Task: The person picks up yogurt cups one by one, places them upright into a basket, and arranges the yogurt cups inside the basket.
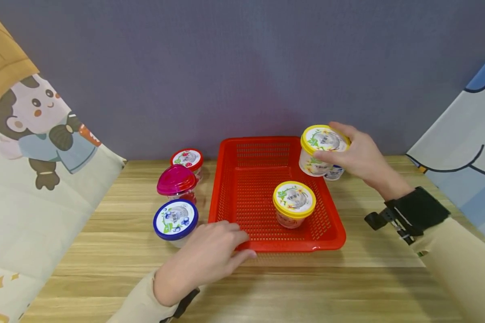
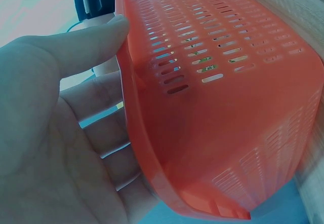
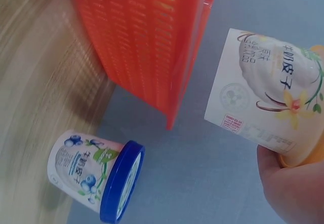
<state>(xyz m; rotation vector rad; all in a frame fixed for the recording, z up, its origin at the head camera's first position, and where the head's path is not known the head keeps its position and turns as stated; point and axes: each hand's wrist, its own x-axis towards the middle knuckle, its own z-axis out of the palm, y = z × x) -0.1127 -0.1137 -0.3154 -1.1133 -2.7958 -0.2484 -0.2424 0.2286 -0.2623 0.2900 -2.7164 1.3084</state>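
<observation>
My right hand (image 1: 359, 157) grips a white yogurt-style tub with a yellow lid (image 1: 325, 140) by the lid, raised over the right wall of a red plastic basket (image 1: 287, 246). In the right wrist view, the held tub (image 3: 268, 92) shows a vanilla-flower print and hangs apart from the basket. My left hand (image 1: 208, 255) holds the basket's front-left rim; the left wrist view has the thumb on one side of the rim (image 2: 132, 97) and the fingers on the other. Another yellow-lidded tub (image 1: 294, 202) stands inside the basket, toward its front right.
Left of the basket are a red-lidded tub (image 1: 187, 159), a clear container with a magenta lid (image 1: 176, 180) and a blue-lidded tub (image 1: 175, 220). A second blue-lidded tub (image 3: 96, 173) stands right of the basket. A grey wall (image 1: 242, 67) rises behind the wooden table (image 1: 307, 291).
</observation>
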